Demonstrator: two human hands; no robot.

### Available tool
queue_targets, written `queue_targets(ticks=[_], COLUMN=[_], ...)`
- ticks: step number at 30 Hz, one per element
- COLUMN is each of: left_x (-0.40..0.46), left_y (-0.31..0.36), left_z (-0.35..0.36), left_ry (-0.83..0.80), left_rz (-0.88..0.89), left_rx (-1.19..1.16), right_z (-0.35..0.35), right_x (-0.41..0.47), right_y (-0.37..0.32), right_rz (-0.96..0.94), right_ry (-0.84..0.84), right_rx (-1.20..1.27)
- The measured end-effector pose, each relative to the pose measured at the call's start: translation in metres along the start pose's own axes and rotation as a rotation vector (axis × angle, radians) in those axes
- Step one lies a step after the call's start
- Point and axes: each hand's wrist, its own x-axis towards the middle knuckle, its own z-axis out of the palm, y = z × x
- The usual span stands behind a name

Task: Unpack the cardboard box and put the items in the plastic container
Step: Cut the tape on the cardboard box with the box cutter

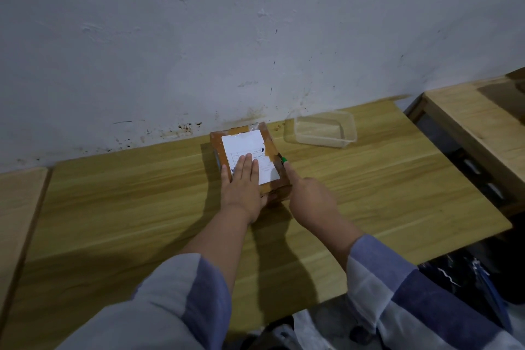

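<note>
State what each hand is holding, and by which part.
The left hand presses flat on the white label of the taped brown cardboard box, gripping nothing. The right hand holds a small green-tipped tool by its hidden rear end.

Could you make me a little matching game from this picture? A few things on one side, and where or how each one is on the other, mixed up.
Things:
1. cardboard box
2. plastic container
3. left hand
4. right hand

States:
A. empty, near the wall
B. flat on the white label
C. taped shut, on the table
D. holding a green-tipped tool at the box's edge

Pairs: 1-C, 2-A, 3-B, 4-D
</note>
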Motion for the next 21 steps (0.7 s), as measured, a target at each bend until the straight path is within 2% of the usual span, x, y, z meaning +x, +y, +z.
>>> queue_targets(ticks=[7, 13, 21], left_x=[0.000, 0.002, 0.003], left_y=[0.000, -0.003, -0.005], left_z=[0.000, 0.002, 0.004], left_ry=[-0.021, -0.007, -0.002], left_rz=[-0.007, 0.010, 0.022], left_rx=[-0.033, -0.034, -0.035], right_z=[0.015, 0.000, -0.004], right_x=[-0.013, -0.002, 0.035], right_y=[0.009, 0.009, -0.007], right_rz=[0.046, 0.056, 0.006], right_ry=[-0.020, 0.114, 0.087], right_rx=[0.063, 0.225, 0.285])
